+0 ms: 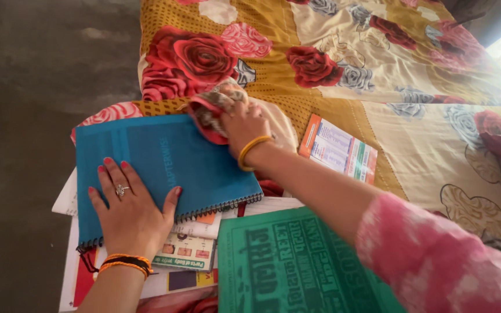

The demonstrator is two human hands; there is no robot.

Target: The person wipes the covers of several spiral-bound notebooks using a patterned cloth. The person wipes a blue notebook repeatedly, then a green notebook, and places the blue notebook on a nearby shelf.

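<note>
The left hand [127,210], fingers spread, presses the blue spiral notebook [166,168] flat. The right hand [244,126] fingers pinch a cloth [213,113] at its far corner. Firm pressing should keep it steady.

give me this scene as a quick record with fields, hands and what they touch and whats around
left hand: left hand lies flat, fingers spread, on the blue spiral notebook
right hand: right hand presses a crumpled cloth at the notebook's top edge
under notebook: loose papers
near front: green book below the right arm
beside right hand: orange-edged booklet
surface: floral bedsheet with red roses
left of bed: grey floor
</note>
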